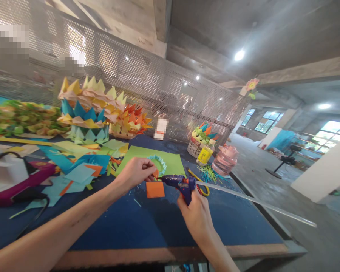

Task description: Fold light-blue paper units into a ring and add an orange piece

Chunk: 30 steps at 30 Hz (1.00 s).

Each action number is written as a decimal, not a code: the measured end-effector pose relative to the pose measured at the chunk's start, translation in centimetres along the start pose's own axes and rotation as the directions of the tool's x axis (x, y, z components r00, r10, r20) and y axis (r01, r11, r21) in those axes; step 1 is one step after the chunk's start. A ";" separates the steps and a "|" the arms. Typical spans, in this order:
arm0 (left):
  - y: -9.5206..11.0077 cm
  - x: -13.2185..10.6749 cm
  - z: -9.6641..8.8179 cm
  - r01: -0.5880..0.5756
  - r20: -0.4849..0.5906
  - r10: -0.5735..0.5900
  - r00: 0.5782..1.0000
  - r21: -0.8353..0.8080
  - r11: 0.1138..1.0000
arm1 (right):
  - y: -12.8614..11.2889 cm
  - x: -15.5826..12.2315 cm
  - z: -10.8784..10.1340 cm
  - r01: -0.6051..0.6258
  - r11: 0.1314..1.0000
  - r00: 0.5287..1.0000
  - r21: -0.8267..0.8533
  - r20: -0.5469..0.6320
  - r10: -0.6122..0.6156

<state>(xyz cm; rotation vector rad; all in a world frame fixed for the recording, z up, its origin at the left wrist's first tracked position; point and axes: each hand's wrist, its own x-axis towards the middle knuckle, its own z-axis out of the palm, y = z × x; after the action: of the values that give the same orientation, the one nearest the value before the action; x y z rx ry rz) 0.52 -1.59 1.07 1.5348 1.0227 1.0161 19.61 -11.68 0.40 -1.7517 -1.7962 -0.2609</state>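
Observation:
My right hand [197,211] is wrapped round the grip of a blue hot glue gun [175,182], and a long clear glue stick [255,198] juts from its back. The nozzle points left at a small orange piece of paper [156,173] pinched in the fingers of my left hand [137,172]. Just below lies a square orange sheet of paper [155,189] on the blue table. Behind my left hand, a light-blue ring of folded paper points [162,163] rests on a green sheet [174,160]. Yellow-handled scissors [206,189] lie partly hidden behind the glue gun.
Folded-paper crowns [85,113] and coloured paper scraps [79,173] crowd the left, near a magenta device with a black cord [42,173]. A yellow-labelled bottle [205,153], a pink jug [225,159] and a decorated basket [195,145] stand back right. A perforated metal screen [141,83] rises behind.

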 end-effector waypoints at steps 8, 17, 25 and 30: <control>0.2 -0.1 -0.2 -0.004 -0.005 0.004 1.000 -0.001 1.000 | 0.0 0.0 0.0 -0.015 1.000 0.999 0.001 0.037 0.015; 0.2 -0.2 -0.2 0.007 -0.019 -0.007 1.000 0.017 1.000 | 0.1 -0.1 -0.1 -0.064 0.998 0.998 0.003 -0.012 0.064; 0.1 -0.3 0.4 0.013 0.010 -0.014 1.000 0.035 0.999 | -0.5 0.0 0.0 -0.028 0.999 1.000 -0.033 0.007 0.028; 0.3 -0.5 0.4 0.010 0.022 -0.011 1.000 0.038 0.999 | -0.5 -0.1 0.1 -0.029 0.997 1.000 -0.068 -0.002 0.029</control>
<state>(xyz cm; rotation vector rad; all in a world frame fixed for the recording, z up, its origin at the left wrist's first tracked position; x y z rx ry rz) 0.74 -2.23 1.22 1.5670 1.0390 0.9756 19.09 -11.75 0.47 -1.8232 -1.7789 -0.3139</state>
